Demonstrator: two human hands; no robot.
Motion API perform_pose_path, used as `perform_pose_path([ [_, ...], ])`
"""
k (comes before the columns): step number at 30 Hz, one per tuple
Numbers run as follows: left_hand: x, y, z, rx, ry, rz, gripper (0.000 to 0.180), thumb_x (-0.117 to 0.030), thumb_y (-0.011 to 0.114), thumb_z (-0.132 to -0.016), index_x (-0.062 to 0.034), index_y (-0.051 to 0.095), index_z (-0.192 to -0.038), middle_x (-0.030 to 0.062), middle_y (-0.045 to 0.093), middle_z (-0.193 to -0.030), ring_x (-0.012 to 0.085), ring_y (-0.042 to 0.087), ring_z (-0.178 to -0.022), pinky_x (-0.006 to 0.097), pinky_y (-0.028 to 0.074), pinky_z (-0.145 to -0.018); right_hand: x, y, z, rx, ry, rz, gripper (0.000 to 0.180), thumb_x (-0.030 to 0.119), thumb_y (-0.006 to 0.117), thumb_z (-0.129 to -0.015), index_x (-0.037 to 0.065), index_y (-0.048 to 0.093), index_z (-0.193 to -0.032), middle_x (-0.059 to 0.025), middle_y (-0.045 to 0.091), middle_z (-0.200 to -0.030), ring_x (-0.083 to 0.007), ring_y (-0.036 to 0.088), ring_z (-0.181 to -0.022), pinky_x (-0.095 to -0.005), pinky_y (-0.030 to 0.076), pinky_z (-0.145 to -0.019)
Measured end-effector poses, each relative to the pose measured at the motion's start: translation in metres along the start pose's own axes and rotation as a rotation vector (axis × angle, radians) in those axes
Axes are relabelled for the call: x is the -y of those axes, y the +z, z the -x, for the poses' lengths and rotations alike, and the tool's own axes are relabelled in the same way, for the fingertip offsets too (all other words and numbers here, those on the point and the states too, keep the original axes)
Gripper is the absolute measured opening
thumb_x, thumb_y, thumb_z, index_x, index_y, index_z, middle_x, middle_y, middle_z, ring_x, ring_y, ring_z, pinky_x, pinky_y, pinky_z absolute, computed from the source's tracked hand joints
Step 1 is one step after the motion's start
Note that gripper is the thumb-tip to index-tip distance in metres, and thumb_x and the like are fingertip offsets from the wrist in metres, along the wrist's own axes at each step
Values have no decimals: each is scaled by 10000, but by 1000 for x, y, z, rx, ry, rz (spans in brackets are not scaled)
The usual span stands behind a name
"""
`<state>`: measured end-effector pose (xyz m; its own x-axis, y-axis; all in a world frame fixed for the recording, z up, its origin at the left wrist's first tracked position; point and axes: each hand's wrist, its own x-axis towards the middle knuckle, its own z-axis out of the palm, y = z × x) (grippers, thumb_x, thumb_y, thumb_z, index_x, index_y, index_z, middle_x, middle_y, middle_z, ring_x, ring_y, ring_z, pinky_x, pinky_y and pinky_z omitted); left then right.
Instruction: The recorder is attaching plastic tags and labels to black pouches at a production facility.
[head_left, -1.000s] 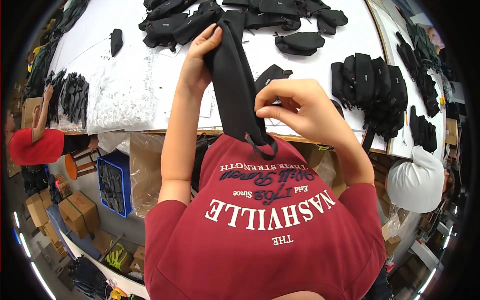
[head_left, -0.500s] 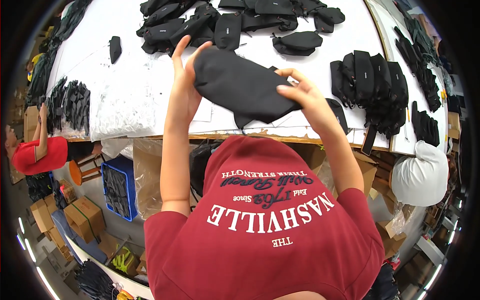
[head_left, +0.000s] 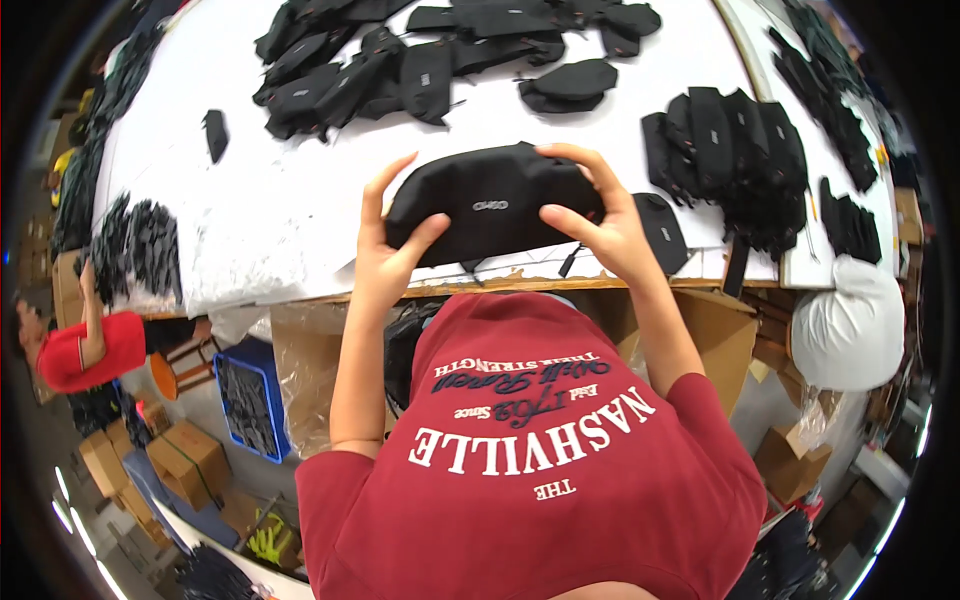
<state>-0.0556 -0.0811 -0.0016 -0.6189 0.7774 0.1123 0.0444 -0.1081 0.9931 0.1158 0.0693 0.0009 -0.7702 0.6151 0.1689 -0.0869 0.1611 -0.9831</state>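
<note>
A black fabric zip pouch with a small pale print is held level above the table's near edge. My left hand grips its left end, thumb on the front face and fingers behind. On the right end, my right hand holds it the same way. A zipper pull with a short cord dangles below the pouch. Just right of my right hand, another black pouch lies flat on the white table. Beyond my hands, a single pouch lies apart from the heap.
A heap of black pouches covers the far middle. A stacked row of pouches stands at right. Black strips lie at left, near a person in a red shirt. A blue crate and cartons stand on the floor.
The pouch has been turned from its plain side to its printed side and levelled. My left hand, open beside it before, now grips its left end; my right hand has shifted its grip.
</note>
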Motion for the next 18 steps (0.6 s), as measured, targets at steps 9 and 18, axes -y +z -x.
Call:
perform_pose_path([
  [9, 40, 11, -23, 397, 91, -44, 353, -329, 603, -847, -4, 608, -985, 74, 580, -1016, 111, 501, -743, 216, 401, -704, -20, -51, 25, -149, 111, -154, 137, 95, 689, -766, 35, 579, -822, 20, 542, -791, -52, 479, -747, -193, 370, -688],
  [18, 162, -39, -12, 74, -289, -798, 423, -320, 640, -806, -64, 540, -1127, 133, 494, -1133, 248, 508, -973, 362, 415, -829, -159, -213, 130, -904, 464, 33, 235, 260, 646, -837, 84, 607, -988, -3, 635, -832, -51, 563, -700, -172, 411, -527],
])
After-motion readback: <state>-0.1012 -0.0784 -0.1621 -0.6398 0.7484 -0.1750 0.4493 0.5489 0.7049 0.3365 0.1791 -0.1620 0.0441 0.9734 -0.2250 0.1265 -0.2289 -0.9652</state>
